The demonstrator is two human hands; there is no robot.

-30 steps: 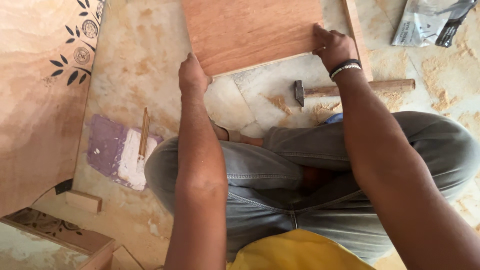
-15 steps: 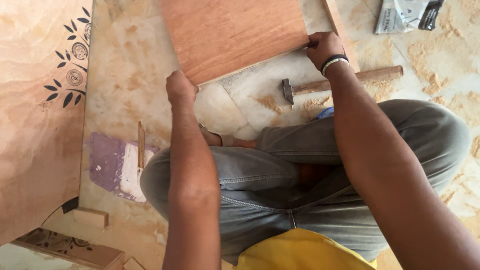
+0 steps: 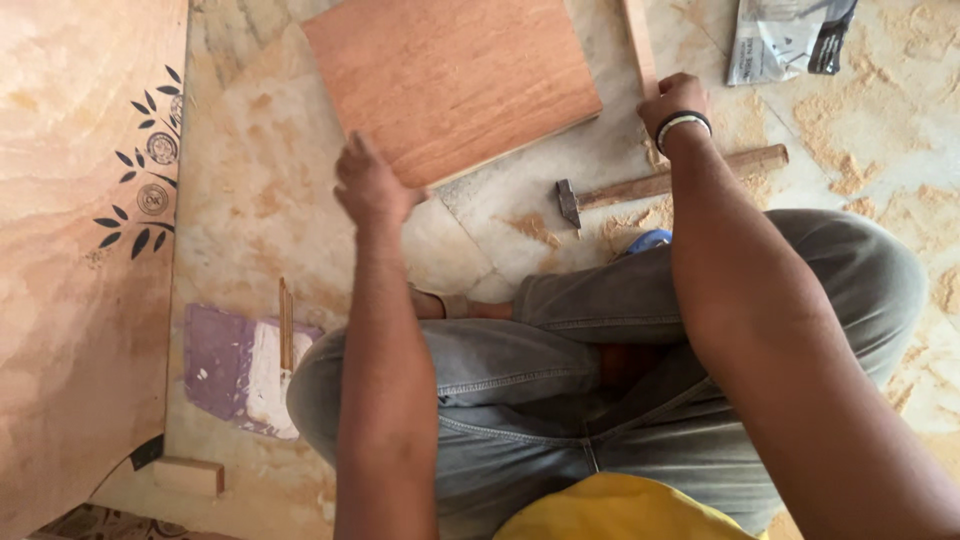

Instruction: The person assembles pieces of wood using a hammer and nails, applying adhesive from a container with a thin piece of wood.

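Reddish-brown plywood, a square board [image 3: 452, 85], lies flat on the stone floor [image 3: 250, 210] at the far side, just beyond the seated person's knees. The left hand [image 3: 370, 185] hovers at the board's near left corner, fingers loosely spread and holding nothing; whether it touches the edge cannot be told. The right hand [image 3: 675, 100], a band at its wrist, is curled closed at the near end of a thin wooden strip [image 3: 638, 45] that runs along the board's right side, seemingly gripping it. Near that hand, a hammer [image 3: 665, 183] lies on the floor among sawdust, head to the left. A crumpled bag [image 3: 785, 38] sits at far right. On the left, a stick [image 3: 286, 325] rests across a purple-and-white patch [image 3: 225, 365], beside a large decorated panel [image 3: 80, 250].
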